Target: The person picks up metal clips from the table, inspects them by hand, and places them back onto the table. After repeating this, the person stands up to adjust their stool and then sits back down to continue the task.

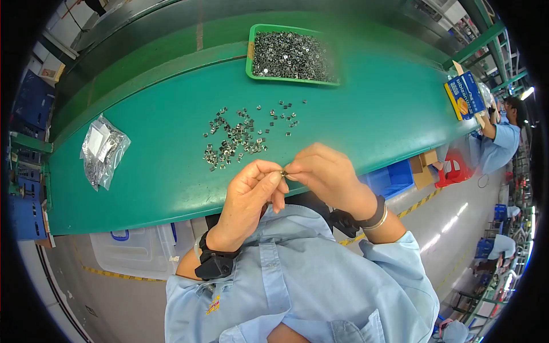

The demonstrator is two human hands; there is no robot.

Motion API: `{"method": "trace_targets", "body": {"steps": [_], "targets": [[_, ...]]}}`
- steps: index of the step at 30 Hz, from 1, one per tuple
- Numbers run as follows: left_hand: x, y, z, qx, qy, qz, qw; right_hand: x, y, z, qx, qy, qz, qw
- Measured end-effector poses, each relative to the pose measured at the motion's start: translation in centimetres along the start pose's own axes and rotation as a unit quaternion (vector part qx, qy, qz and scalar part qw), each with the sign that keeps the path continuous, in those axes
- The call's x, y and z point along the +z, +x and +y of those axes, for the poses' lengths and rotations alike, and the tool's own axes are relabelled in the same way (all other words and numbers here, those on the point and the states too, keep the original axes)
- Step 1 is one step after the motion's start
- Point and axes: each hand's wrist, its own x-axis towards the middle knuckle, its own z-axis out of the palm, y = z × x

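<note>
- Left hand (246, 188) and right hand (326, 174) pinched 1 small metal part (283, 173) between their fingers, at the frame's centre.
- Loose pieces (233, 137) lay on the bench (160, 177) above.
- For so tiny piece, light and steady pressure seemed best.

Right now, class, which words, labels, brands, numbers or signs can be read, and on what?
Blue and yellow carton: large pale lettering, wording not copied here.
Shirt emblem: too small to read.
White paper in the clear plastic bag: no readable text.
Small metal part: no readable marking.
</note>
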Motion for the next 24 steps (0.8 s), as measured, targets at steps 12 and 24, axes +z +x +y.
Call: {"method": "trace_targets", "body": {"steps": [12,24], "targets": [[0.8,-0.1,-0.2,0.019,-0.020,0.017,0.999,0.4,-0.6,-0.4,-0.018,-0.024,0.046,0.998],[0.9,0.0,-0.5,0.006,-0.088,-0.008,0.996,1.2,-1.5,-0.9,0.041,0.071,0.067,0.994]]}}
